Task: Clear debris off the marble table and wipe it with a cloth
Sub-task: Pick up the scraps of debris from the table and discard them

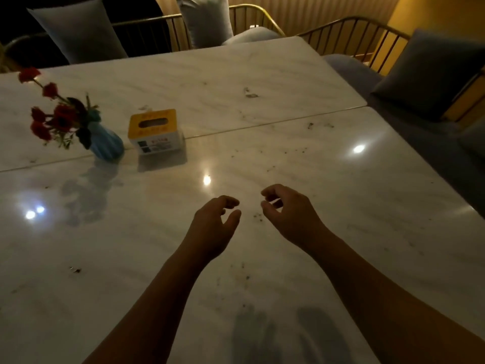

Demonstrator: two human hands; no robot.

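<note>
Dark crumbs [258,218] speckle the marble worktop [367,206], and some lie between my 2 hands. My left hand [215,224] and right hand [286,211] hang over it, fingers loosely curled and, as far as this dim light shows, holding nothing. A blue vase [107,145] and a yellow tissue box [156,131] stand far left.

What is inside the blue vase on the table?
Red flowers with dark leaves stick out of the vase. Its wall hides the lower stems, and whether it holds water cannot be seen.
</note>
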